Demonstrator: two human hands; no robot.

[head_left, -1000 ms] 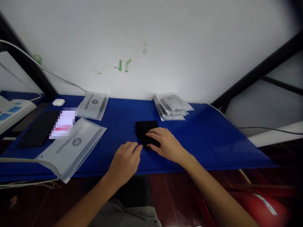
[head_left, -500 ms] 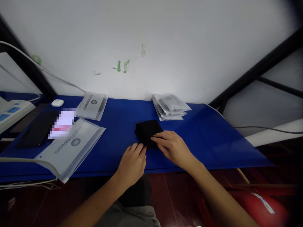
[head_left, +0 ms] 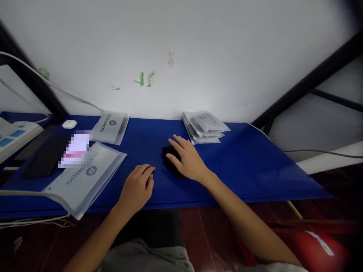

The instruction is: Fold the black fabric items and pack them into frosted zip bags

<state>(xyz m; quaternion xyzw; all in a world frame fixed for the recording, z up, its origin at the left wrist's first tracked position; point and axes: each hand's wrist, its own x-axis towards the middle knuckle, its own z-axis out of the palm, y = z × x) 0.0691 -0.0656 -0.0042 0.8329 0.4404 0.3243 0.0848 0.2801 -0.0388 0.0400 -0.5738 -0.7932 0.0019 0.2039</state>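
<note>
Both bare forearms [head_left: 241, 211] cross the near edge of the bench [head_left: 241, 170]; the left hand [head_left: 137, 187] curls loosely, palm down, while the right hand [head_left: 189, 160], farther in, spreads its fingers.

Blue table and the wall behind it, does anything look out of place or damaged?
The nearer printed bag lies askew, its corner overhanging the blue table. Green patches mar the white wall; nothing looks spilled.

Right hand over the bundle [head_left: 173, 150], pouch stack [head_left: 208, 124] just behind it, and left of the left hand [head_left: 137, 189], the near pouch [head_left: 85, 179], far pouch [head_left: 109, 128] behind-left! The right hand [head_left: 189, 158] rests between stack and near edge.
</note>
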